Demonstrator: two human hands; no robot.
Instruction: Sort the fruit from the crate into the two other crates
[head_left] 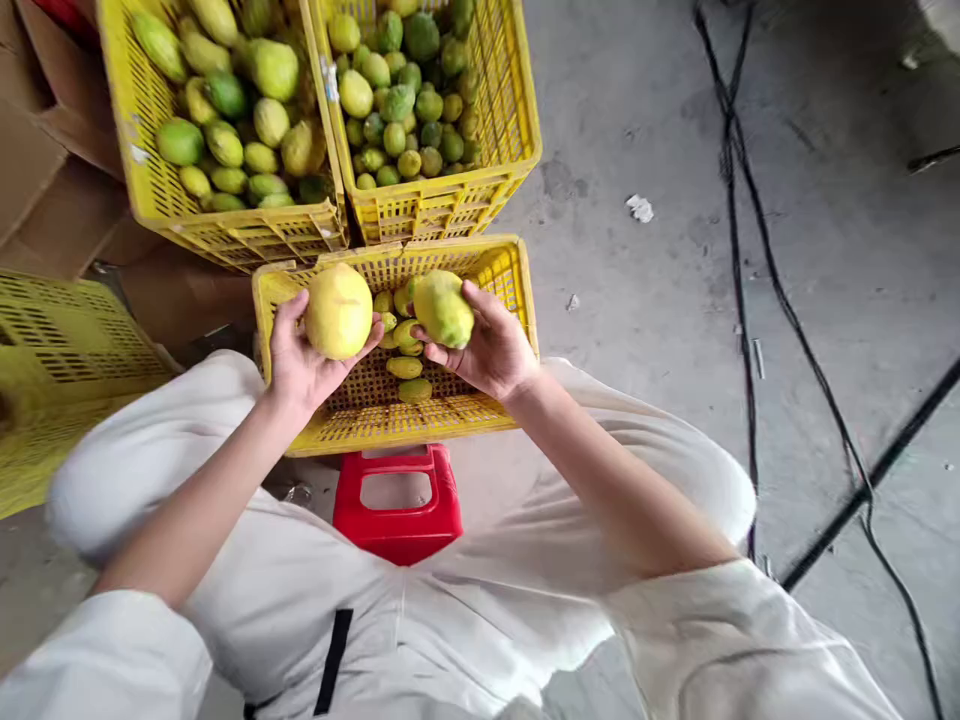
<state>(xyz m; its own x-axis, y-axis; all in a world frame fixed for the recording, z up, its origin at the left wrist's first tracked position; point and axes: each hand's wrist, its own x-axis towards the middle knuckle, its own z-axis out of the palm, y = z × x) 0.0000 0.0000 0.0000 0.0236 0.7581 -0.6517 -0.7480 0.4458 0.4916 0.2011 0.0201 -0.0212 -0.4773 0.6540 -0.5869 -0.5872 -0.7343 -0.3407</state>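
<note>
My left hand (pixel 311 365) is wrapped from below around a large, smooth yellow lemon (pixel 339 310). In my right hand (pixel 491 345) sits another lemon (pixel 444 308), yellow with green patches toward its lower end. Both hands hover over the near yellow crate (pixel 405 425), fingers closed on the fruit. Down in that crate lie several smaller yellow-green lemons (pixel 405 367), partly hidden by my right hand and its lemon.
Behind stand a yellow crate of larger lemons (pixel 271 122) and one of small green fruit (pixel 431 105). A red stool (pixel 397 540) is between my legs. Cardboard (pixel 45 170) and another yellow crate (pixel 75 360) are left; black cables (pixel 795 320) cross the floor right.
</note>
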